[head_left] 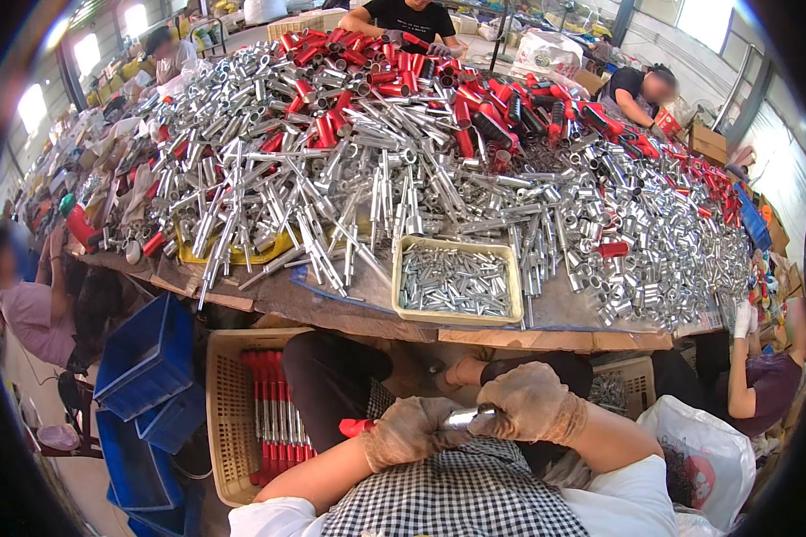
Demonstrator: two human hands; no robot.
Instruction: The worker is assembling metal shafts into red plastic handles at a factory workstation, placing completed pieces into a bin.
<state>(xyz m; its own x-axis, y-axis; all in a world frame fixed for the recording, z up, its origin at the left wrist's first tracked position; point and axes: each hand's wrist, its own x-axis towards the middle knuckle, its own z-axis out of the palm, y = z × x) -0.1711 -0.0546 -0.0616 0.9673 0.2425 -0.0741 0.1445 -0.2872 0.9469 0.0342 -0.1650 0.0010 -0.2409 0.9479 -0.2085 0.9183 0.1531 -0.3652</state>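
Note:
Over my lap, both hands in soiled work gloves hold one chrome metal tube [468,418] with a red grip. My left hand [412,435] is closed around it, and the red end [356,427] sticks out past that hand's left side. My right hand [533,404] grips the tube's other end, its fingers wrapped there; any small part inside them is hidden. Just beyond, at the table edge, stands a cream tray [517,304] of small silver pins. To my left, a beige crate [228,421] holds a row of similar red-ended chrome tools [273,403].
A high heap of chrome tubes and sockets [322,179] covers the table, with red grips [394,72] at the back. Blue bins [148,358] stack at the left; a white sack [703,447] stands at the right. Several other people work around the table.

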